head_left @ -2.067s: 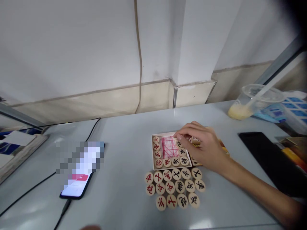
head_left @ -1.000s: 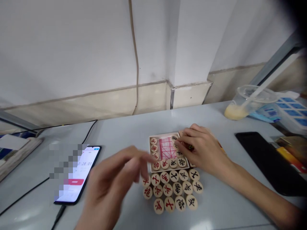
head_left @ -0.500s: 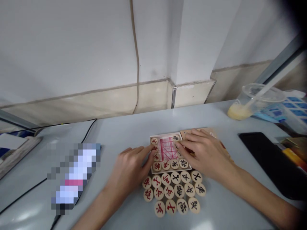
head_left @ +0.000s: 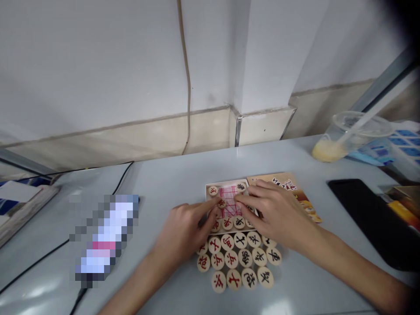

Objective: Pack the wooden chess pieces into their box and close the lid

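My left hand pinches a red xiangqi piece, likely light and hard, by its rim in the white box, nearer the table's far edge; whether my right hand grips anything, I can't tell.

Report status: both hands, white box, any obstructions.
Left hand at red-marked piece, white box's left half. Right hand over box's right side, grip unclear. Hands partly cover box.

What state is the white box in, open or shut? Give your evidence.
Open: the white box has no lid over it, and round pieces and a pink-lined sheet show inside.
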### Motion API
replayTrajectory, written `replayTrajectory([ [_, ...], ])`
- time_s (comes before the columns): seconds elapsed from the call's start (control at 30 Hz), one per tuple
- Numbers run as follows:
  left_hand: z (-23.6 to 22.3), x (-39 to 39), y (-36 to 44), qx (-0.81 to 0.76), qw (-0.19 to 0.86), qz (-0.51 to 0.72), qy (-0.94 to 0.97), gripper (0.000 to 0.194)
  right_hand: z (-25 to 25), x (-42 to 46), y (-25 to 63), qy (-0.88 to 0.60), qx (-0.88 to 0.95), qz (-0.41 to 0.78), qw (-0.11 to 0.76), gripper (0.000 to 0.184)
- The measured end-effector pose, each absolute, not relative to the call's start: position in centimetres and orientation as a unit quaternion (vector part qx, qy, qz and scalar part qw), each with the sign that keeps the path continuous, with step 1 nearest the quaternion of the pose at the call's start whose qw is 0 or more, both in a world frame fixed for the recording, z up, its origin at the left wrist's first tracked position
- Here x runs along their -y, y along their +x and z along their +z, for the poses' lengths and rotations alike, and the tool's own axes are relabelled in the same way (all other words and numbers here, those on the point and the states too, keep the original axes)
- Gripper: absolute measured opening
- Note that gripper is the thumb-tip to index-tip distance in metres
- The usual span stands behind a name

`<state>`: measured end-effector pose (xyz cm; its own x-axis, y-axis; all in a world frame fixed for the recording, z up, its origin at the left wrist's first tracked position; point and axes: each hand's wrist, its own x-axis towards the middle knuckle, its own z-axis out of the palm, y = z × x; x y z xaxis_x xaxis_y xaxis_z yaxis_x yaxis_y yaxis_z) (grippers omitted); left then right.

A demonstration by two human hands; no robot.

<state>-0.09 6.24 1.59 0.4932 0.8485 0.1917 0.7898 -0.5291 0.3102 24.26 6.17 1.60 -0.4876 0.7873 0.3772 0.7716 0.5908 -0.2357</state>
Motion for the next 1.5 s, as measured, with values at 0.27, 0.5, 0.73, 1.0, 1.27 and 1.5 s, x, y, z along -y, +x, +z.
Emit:
replayTrajectory([
  [0.27,1.8,-6.7,0.5,-0.523,0.124,0.178,0.824,0.031,1.0,-6.6,24.5,-0.475,0.843,0.008,0.252,0.018],
  [0.5,1.6,-7.1,0.9,-0.541,0.144,0.177,0.809,0.032,0.9,-6.1,23.9,-0.477,0.845,0.068,0.23,0.016],
  [0.73,1.9,-7.1,1.4,-0.537,0.158,0.183,0.808,0.029,0.5,-6.6,24.1,-0.47,0.851,0.059,0.226,0.012],
  [1.0,1.9,-6.9,1.5,-0.526,0.17,0.193,0.811,0.025,0.4,-6.6,23.9,-0.475,0.845,0.069,0.235,0.012],
  [1.27,1.6,-6.6,1.9,-0.513,0.167,0.22,0.813,0.019,0.4,-6.6,23.9,-0.477,0.847,0.049,0.231,0.015],
  [1.5,3.0,-5.6,1.6,-0.464,0.166,0.31,0.813,0.019,1.9,-5.7,23.9,-0.411,0.839,0.024,0.356,0.02],
])
